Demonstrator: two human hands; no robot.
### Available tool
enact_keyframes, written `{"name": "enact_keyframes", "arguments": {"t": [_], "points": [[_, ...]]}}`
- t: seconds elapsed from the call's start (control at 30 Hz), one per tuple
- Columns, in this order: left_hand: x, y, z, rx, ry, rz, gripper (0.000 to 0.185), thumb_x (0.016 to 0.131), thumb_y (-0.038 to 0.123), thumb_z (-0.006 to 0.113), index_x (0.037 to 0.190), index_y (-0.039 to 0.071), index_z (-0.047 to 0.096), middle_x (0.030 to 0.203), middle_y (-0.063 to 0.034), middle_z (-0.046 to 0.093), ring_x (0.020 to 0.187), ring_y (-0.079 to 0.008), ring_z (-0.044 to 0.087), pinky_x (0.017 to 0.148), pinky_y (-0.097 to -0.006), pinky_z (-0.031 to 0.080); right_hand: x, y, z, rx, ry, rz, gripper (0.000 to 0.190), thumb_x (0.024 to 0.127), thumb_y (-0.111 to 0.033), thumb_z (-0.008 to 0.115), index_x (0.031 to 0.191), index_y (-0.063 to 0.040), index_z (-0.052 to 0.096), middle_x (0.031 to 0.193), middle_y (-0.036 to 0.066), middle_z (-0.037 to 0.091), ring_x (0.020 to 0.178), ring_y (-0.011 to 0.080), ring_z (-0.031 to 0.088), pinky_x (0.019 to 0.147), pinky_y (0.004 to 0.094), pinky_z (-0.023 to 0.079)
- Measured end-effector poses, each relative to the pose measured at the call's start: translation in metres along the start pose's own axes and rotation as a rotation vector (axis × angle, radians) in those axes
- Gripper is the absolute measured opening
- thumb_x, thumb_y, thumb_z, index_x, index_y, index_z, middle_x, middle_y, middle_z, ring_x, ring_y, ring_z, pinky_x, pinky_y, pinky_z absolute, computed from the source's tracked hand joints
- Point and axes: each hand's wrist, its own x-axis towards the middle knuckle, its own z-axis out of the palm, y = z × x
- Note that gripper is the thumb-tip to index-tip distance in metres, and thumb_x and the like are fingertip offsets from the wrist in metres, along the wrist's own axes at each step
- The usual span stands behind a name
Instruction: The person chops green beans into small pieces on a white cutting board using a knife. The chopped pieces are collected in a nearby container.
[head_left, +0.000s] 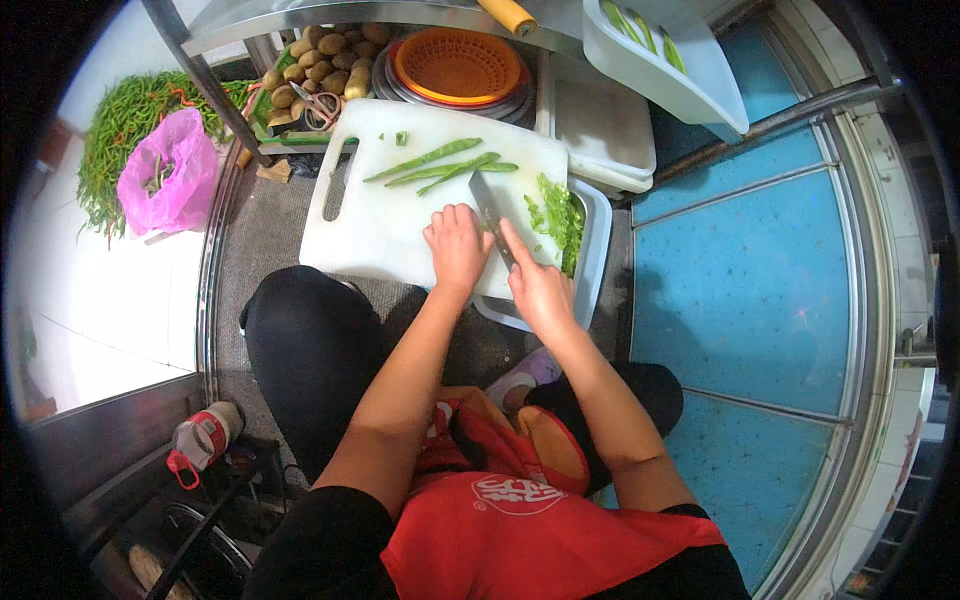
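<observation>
A white plastic cutting board (390, 217) lies before me, its right side over a pale blue tray (596, 247). My right hand (540, 289) grips a kitchen knife (489, 202), the index finger stretched along the blade. Just left of the blade, my left hand (459, 244) rests on the board with its fingers curled; what lies under them is hidden. Above the hands are several long green peppers (431, 159), with small green pieces (401, 138) near the board's top edge. Chopped green pepper (559, 217) is heaped at the board's right edge, over the tray.
Behind the board are potatoes (330, 64), scissors (321, 111), an orange colander (457, 67) and a white bin (600, 112). A metal shelf edge (375, 16) crosses above. A white container (667, 82) with green pods juts in at upper right. A pink bag (169, 180) is at left.
</observation>
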Motion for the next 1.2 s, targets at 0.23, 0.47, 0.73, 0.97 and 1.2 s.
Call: {"name": "enact_keyframes", "arguments": {"t": [0.23,0.47,0.73,0.97,1.2], "points": [[-0.0004,-0.0005,0.0013,-0.017,-0.001,0.003,0.034,0.067,0.017,0.071,0.092,0.009,0.050,0.092,-0.0091,0.051,0.092,-0.0301,0.047,0.078,-0.0434,0.036,0.0009,0.0014,0.0005,-0.033,-0.047,0.019,0.072,0.083,-0.014,0.055,0.145,-0.036,0.024,0.064,0.020,0.062,0.060,0.0389,0.062,0.058,0.0506,0.049],[0.0006,-0.0011,-0.0002,-0.057,0.002,0.010,0.035,0.066,0.015,0.071,0.093,0.008,0.050,0.095,-0.0104,0.050,0.093,-0.0308,0.047,0.080,-0.0436,0.036,0.0034,-0.0006,-0.0008,0.021,-0.067,0.071,0.069,0.085,-0.013,0.053,0.145,-0.034,0.026,0.064,0.019,0.062,0.062,0.0396,0.062,0.062,0.0496,0.050],[-0.0003,-0.0039,-0.0009,-0.079,-0.017,0.003,0.036,0.066,0.013,0.071,0.094,0.009,0.049,0.094,-0.0097,0.051,0.092,-0.0311,0.048,0.078,-0.0443,0.036,0.0023,-0.0004,0.0013,-0.024,-0.099,0.057,0.068,0.085,-0.013,0.053,0.144,-0.035,0.028,0.065,0.019,0.062,0.063,0.0394,0.062,0.063,0.0490,0.050],[0.0006,-0.0037,-0.0021,-0.118,-0.021,0.017,0.036,0.066,0.012,0.070,0.094,0.006,0.048,0.094,-0.0123,0.050,0.093,-0.0321,0.048,0.079,-0.0444,0.037,0.0012,0.0004,-0.0006,0.018,-0.048,0.029,0.067,0.085,-0.014,0.053,0.143,-0.036,0.029,0.067,0.020,0.063,0.065,0.0397,0.062,0.065,0.0491,0.051],[0.0009,-0.0061,-0.0025,-0.157,-0.007,0.006,0.036,0.066,0.007,0.068,0.096,0.005,0.047,0.095,-0.0128,0.050,0.093,-0.0329,0.048,0.080,-0.0445,0.036,0.0019,0.0003,0.0008,0.019,-0.055,0.014,0.066,0.086,-0.015,0.053,0.143,-0.036,0.028,0.066,0.020,0.062,0.064,0.0401,0.062,0.065,0.0494,0.050]]}}
